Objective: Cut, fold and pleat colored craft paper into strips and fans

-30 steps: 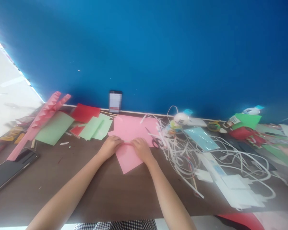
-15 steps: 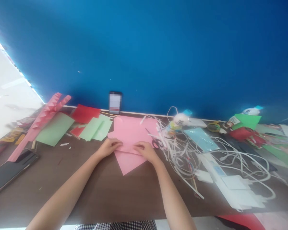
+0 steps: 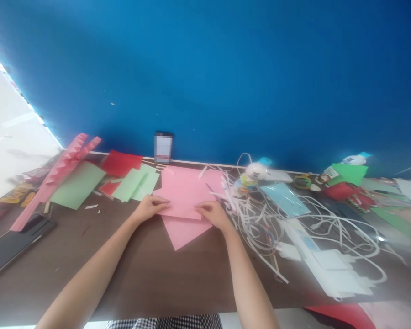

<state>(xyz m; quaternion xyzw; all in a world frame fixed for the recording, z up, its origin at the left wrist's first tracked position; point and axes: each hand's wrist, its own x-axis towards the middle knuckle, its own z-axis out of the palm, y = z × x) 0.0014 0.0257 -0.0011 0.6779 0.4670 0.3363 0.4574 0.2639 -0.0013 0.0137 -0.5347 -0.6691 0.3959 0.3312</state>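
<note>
A pink paper sheet point(image 3: 184, 228) lies on the brown table point(image 3: 147, 274) in front of me, folded over so one corner points toward me. My left hand point(image 3: 150, 208) presses its fingers on the sheet's left edge. My right hand point(image 3: 213, 214) pinches the folded edge on the right side. More pink paper point(image 3: 188, 183) lies flat just behind the fold.
Green sheets point(image 3: 78, 183) and red paper point(image 3: 121, 162) lie at the left with a pleated pink strip point(image 3: 55, 176) and a dark phone point(image 3: 12, 244). White paper strips and cables point(image 3: 260, 214), glue bottles point(image 3: 251, 176) and a blue sheet point(image 3: 285, 198) crowd the right. A blue wall point(image 3: 208, 77) backs the table.
Both hands have moved apart along the pink sheet, and the folded flap has widened and flattened toward me.
</note>
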